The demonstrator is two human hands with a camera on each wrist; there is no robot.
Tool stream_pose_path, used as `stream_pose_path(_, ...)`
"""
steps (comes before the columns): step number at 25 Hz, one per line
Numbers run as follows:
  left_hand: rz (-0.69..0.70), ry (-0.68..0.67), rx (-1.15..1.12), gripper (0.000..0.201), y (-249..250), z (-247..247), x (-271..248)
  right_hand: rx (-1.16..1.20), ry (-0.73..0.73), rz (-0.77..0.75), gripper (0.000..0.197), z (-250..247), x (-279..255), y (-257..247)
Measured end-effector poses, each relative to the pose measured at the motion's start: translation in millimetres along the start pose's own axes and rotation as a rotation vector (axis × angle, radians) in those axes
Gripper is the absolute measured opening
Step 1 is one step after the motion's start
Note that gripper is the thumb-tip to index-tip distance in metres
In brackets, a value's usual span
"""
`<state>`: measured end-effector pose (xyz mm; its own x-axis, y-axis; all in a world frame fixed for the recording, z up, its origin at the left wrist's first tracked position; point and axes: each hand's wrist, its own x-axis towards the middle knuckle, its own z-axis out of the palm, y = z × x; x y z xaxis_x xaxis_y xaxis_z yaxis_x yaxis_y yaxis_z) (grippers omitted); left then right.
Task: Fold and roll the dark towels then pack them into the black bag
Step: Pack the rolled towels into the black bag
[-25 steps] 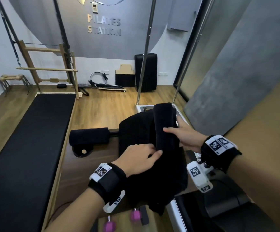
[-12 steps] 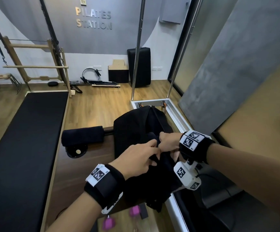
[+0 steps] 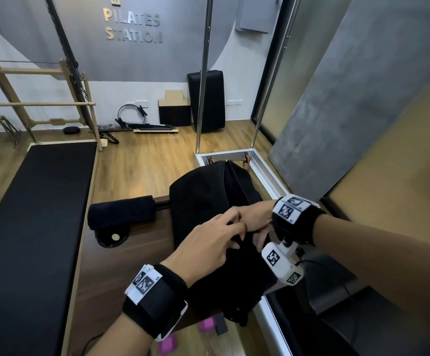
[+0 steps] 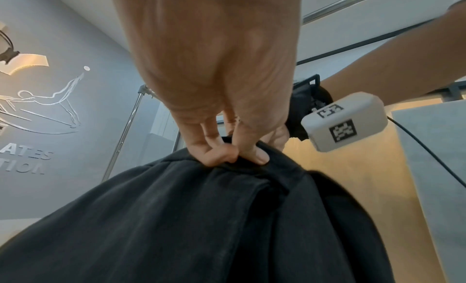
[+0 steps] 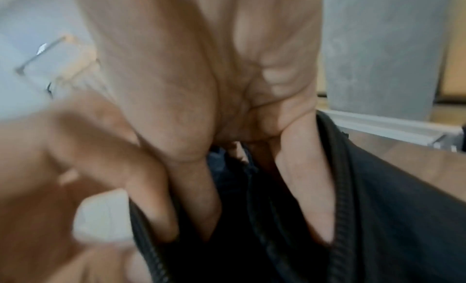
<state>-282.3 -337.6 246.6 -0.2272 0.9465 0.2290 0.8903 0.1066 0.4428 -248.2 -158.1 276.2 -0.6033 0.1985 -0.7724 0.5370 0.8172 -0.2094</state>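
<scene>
On the brown wooden bench (image 3: 121,265) stands our soft black fabric bag (image 3: 203,199); our left hand (image 3: 208,250) pinches its rim, our right hand (image 3: 256,218) reaches inside with straight fingers. 1 rolled dark towel (image 3: 121,210) lies beside it.

Pilates studio: wall lettering (image 3: 133,28) reading "PILATES STATION", padded black exercise bed (image 3: 29,227), wooden ladder frame (image 3: 42,98), exercise ring (image 3: 131,114), wood floor (image 3: 144,170).

Black wristbands (image 3: 155,294), white coded tags (image 3: 282,263)
</scene>
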Motion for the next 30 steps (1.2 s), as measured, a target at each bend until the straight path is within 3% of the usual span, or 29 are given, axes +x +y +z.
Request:
stream_pose_path(2, 0.001, 0.019, -0.006, 0.024, -2, -4, 0, 0.134, -0.036, -0.010, 0.025, 2, -4, -4)
stream_pose_path(4, 0.022, 0.016, -0.004, 0.024, -3, -4, 1, 0.104, 0.010, -0.030, 0.014, 7, -4, -5)
stream_pose_path(7, 0.026, 0.010, -0.096, 0.026, -3, 1, 0, 0.070, 0.073, -0.108, 0.021, 16, -1, -8)
stream_pose_path(8, 0.021, 0.013, -0.132, 0.023, -3, 4, -2, 0.072, 0.088, -0.101, 0.009, 19, -1, -8)
stream_pose_path(11, -0.020, 0.065, -0.227, 0.016, -6, 9, -13, 0.062, 0.115, -0.004, 0.027, 4, -6, -7)
stream_pose_path(14, -0.092, 0.243, -0.429, 0.031, -17, 6, -23, 0.145, 0.230, 0.032, 0.024, -44, -16, -28)
stream_pose_path(16, -0.211, 0.426, -0.591, 0.031, -30, 2, -32, 0.161, 0.347, -0.034, 0.025, -78, -14, -60)
stream_pose_path(18, -0.384, 0.578, -0.740, 0.023, -47, 0, -43, 0.184, 0.373, -0.097, 0.025, -96, -2, -101)
stream_pose_path(21, -0.658, 0.804, -0.852, 0.015, -86, 5, -64, 0.017, 0.392, -0.208, 0.027, -89, 39, -168)
stream_pose_path(23, -0.849, 0.911, -0.848, 0.017, -115, 12, -81, -0.113, 0.391, -0.302, 0.042, -67, 79, -199)
stream_pose_path(26, -1.097, 0.852, -0.757, 0.020, -152, 30, -106, -0.260, 0.340, -0.383, 0.066, -30, 136, -218)
stream_pose_path(30, -1.264, 0.756, -0.806, 0.046, -183, 51, -132, -0.386, 0.352, -0.397, 0.056, 6, 185, -223)
